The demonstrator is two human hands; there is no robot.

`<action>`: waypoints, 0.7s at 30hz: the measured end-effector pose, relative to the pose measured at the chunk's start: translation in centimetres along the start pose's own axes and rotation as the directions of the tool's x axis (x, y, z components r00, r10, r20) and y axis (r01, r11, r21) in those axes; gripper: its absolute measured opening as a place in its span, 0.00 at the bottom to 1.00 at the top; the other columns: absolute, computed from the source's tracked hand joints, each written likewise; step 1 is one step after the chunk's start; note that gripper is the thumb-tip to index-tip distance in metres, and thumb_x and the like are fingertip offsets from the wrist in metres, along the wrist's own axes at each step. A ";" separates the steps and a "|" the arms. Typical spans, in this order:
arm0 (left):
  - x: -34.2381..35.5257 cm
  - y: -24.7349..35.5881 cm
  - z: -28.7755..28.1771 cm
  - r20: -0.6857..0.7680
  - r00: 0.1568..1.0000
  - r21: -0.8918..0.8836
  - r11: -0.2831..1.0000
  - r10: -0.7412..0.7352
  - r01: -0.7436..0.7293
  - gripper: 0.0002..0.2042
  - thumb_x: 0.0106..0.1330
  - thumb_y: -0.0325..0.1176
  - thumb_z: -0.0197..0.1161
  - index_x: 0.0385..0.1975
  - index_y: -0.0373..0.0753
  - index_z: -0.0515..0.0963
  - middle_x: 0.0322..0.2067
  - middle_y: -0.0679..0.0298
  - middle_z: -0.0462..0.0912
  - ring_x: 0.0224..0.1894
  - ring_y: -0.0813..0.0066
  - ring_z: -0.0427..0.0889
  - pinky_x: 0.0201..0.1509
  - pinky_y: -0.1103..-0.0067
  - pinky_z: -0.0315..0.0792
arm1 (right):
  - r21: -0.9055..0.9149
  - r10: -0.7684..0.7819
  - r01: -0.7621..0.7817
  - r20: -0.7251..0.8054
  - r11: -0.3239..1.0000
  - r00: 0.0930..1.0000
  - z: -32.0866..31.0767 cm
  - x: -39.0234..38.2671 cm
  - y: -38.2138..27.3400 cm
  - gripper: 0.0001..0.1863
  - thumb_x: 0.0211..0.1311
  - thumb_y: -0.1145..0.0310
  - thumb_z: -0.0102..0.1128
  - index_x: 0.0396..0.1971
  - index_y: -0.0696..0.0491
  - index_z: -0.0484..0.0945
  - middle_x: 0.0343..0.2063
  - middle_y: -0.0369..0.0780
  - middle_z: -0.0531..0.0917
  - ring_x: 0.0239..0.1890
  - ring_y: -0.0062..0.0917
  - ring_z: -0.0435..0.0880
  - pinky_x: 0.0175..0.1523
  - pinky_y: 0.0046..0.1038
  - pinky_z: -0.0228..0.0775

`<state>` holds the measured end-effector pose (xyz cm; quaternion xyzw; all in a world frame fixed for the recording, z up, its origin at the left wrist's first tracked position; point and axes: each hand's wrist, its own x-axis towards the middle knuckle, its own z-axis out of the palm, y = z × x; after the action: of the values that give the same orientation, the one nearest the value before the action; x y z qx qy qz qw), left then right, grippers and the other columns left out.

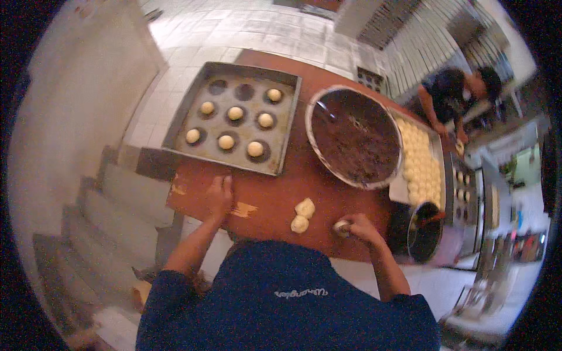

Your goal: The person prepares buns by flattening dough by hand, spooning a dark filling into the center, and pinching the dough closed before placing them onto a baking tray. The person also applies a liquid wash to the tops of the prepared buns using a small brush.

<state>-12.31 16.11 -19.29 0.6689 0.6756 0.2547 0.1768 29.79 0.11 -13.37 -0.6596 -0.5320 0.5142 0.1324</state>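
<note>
My left hand point(220, 196) rests on the reddish-brown table point(269, 193) below a square metal tray point(222, 155), its fingers loosely bent and apart, nothing visible in them. Several pale dough balls point(235, 113) sit in the tray on dark round spots; two spots at the far side are bare. Two touching dough pieces point(301, 216) lie between my hands. My right hand point(359, 228), to their right, is closed around a small pale item point(342, 227) too small to identify. Beyond it is a large round basin point(357, 140) of dark brown, crumbly-looking contents.
A tray of many dough portions point(418, 164) stands right of the basin, with a dark pot point(421, 240) nearer me. A co-worker point(445, 96) leans over the far right end, hands low. Another tray point(459, 193) lies beyond. Grey steps point(117, 205) descend at left.
</note>
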 end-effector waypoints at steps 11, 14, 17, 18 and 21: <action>1.2 -0.3 1.0 0.110 0.994 0.115 0.993 0.014 -0.027 0.17 0.71 0.50 0.56 0.38 0.41 0.76 0.22 0.52 0.82 0.25 0.49 0.83 0.30 0.56 0.75 | -0.422 -0.637 0.477 -0.481 0.771 0.603 2.7 41.4 -29.8 0.35 0.52 0.59 0.72 0.59 0.59 0.73 0.41 0.51 0.86 0.46 0.36 0.86 0.52 0.34 0.75; 1.1 -1.2 1.7 0.070 0.996 0.134 0.989 0.060 -0.069 0.17 0.70 0.52 0.58 0.36 0.43 0.76 0.18 0.55 0.80 0.20 0.53 0.81 0.26 0.58 0.74 | -0.558 -0.655 0.381 -0.451 0.737 0.606 1.1 47.7 -29.6 0.43 0.51 0.54 0.74 0.64 0.59 0.66 0.46 0.53 0.84 0.51 0.41 0.84 0.55 0.37 0.74; 1.3 -1.2 1.7 -0.004 0.997 0.165 0.983 0.083 -0.082 0.18 0.68 0.54 0.59 0.35 0.44 0.76 0.17 0.57 0.79 0.19 0.56 0.80 0.22 0.61 0.73 | -0.661 -0.624 0.227 -0.457 0.715 0.634 1.6 49.2 -29.2 0.49 0.51 0.52 0.75 0.69 0.59 0.60 0.53 0.54 0.81 0.55 0.45 0.82 0.59 0.38 0.73; 1.0 -1.2 1.8 -0.012 0.997 0.179 0.981 0.080 -0.076 0.18 0.68 0.55 0.59 0.35 0.44 0.76 0.17 0.57 0.79 0.19 0.56 0.80 0.21 0.61 0.73 | -0.727 -0.662 0.146 -0.498 0.671 0.560 2.8 48.1 -30.1 0.50 0.52 0.52 0.75 0.69 0.59 0.59 0.55 0.53 0.80 0.55 0.46 0.82 0.59 0.38 0.73; 0.1 -2.2 3.0 0.070 0.997 0.193 0.980 0.038 -0.050 0.19 0.69 0.55 0.58 0.35 0.44 0.76 0.16 0.57 0.79 0.19 0.56 0.81 0.20 0.60 0.72 | -0.446 -0.786 0.665 -0.487 0.599 0.382 5.3 37.7 -33.0 0.46 0.57 0.56 0.73 0.70 0.59 0.60 0.60 0.52 0.77 0.55 0.44 0.82 0.59 0.35 0.74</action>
<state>-12.37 16.60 -22.99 0.7058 0.6762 0.1691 0.1268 3.22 42.89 -12.18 -0.4990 -0.7293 0.0947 0.4585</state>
